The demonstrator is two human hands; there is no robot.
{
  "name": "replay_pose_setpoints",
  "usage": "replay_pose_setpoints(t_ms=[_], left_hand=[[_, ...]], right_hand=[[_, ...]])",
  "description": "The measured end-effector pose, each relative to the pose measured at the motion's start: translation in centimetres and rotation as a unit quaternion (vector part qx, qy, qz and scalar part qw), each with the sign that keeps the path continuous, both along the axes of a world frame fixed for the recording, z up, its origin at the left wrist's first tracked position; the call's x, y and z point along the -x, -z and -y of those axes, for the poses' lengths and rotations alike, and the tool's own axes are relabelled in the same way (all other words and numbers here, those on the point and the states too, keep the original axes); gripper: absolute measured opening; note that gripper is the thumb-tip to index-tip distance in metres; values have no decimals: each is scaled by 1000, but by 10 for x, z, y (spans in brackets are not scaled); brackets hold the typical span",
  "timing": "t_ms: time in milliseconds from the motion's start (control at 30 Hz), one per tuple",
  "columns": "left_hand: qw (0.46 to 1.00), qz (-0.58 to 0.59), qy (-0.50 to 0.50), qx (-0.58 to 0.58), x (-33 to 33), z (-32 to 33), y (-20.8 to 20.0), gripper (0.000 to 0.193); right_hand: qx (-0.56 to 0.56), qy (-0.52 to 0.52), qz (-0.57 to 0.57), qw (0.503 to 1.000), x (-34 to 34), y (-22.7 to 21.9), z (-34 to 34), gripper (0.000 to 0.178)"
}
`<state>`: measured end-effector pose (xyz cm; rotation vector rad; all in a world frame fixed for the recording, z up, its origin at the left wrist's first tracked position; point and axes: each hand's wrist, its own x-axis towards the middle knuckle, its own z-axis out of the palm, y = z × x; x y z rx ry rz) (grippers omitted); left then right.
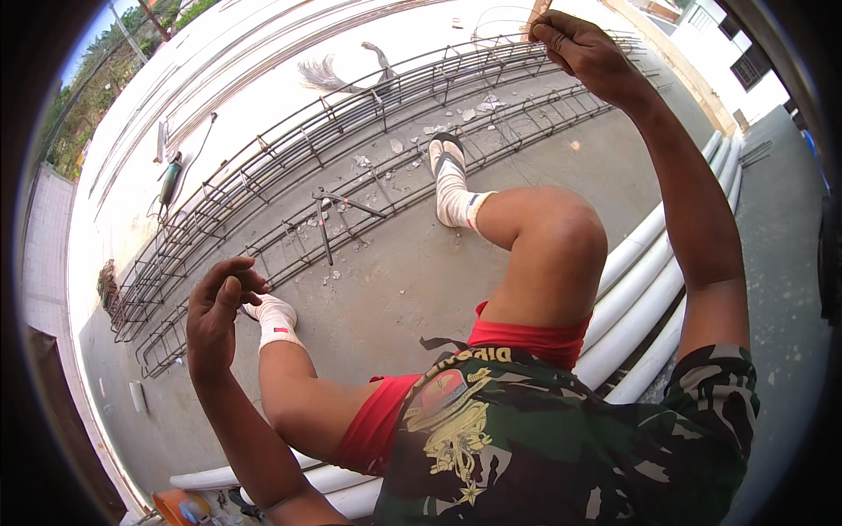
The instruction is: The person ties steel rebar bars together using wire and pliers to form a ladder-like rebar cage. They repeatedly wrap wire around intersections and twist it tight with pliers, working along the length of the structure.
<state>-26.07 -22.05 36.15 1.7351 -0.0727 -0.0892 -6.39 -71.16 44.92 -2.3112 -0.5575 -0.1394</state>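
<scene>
My right hand (583, 60) is raised at the far right, its fingers pinched at the end of a thin wire (502, 10) that loops off to the left. Low on the left, my left hand (219, 311) has curled fingers with the thumb against them; whatever they may hold is hidden. Beyond it lies a long rebar cage (320, 149) of bars and square stirrups, stretching from near left to far right. A pair of pincers (323, 226) with spread handles rests across the nearer bars, between my feet.
A bundle of loose tie wire (326, 75) lies behind the cage. Farther left is a green angle grinder (171, 180) with a cord. White pipes (645, 272) run beside and behind my seated body. Broken concrete bits (396, 145) litter the floor.
</scene>
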Motion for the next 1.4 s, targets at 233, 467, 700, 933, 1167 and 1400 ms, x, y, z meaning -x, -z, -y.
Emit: replay_pose_setpoints(t_ms=[233, 467, 700, 933, 1167, 1400], left_hand=[[941, -95, 45, 322, -45, 62, 4, 69], [884, -36, -280, 373, -94, -5, -6, 25], [826, 70, -470, 303, -124, -87, -11, 21], [901, 100, -323, 270, -123, -44, -12, 23], [953, 24, -107, 282, -94, 6, 6, 28], [975, -44, -9, 219, -97, 63, 31, 30]], right_hand=[[85, -344, 218, 909, 41, 47, -205, 9], [-2, -358, 4, 934, 64, 153, -293, 16], [-80, -365, -185, 909, 151, 246, -307, 18], [117, -414, -334, 839, 142, 298, -290, 37], [-56, -374, -285, 881, -15, 135, -275, 78], [-317, -305, -326, 837, -17, 81, -247, 47]])
